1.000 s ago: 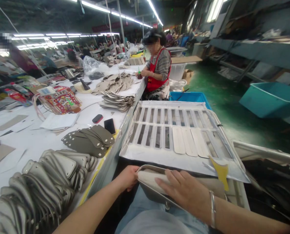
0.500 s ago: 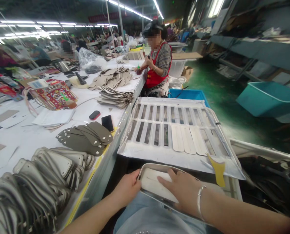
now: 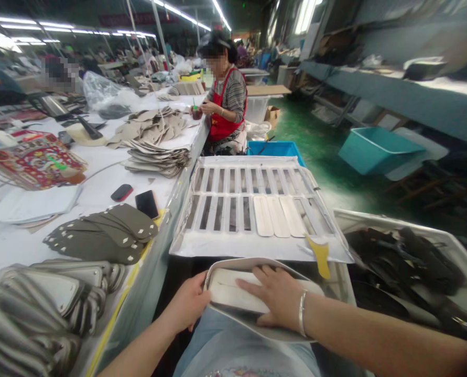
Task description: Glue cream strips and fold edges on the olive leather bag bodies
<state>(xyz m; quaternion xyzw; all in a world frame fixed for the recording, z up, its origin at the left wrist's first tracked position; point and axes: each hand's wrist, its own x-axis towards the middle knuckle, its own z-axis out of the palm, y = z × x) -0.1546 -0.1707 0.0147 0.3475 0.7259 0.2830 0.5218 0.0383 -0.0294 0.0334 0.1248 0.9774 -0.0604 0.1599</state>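
Bag panel (image 3: pixel 233 290) lies across our lap (image 3: pixel 194 351), grey-edged with a cream lining (image 3: pixel 229 285). Our left hand (image 3: pixel 186 303) curls around its edge, gripping it; our right hand (image 3: pixel 274 296) presses flat on top, fingers spread and holding nothing closed. Just beyond stands a slatted white rack (image 3: pixel 257 250) carrying cream strips (image 3: pixel 270 215).

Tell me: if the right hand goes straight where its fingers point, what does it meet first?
Resting on the cream panel, the right hand would likely meet the bag's raised grey rim first, then the left hand; depth is unclear.
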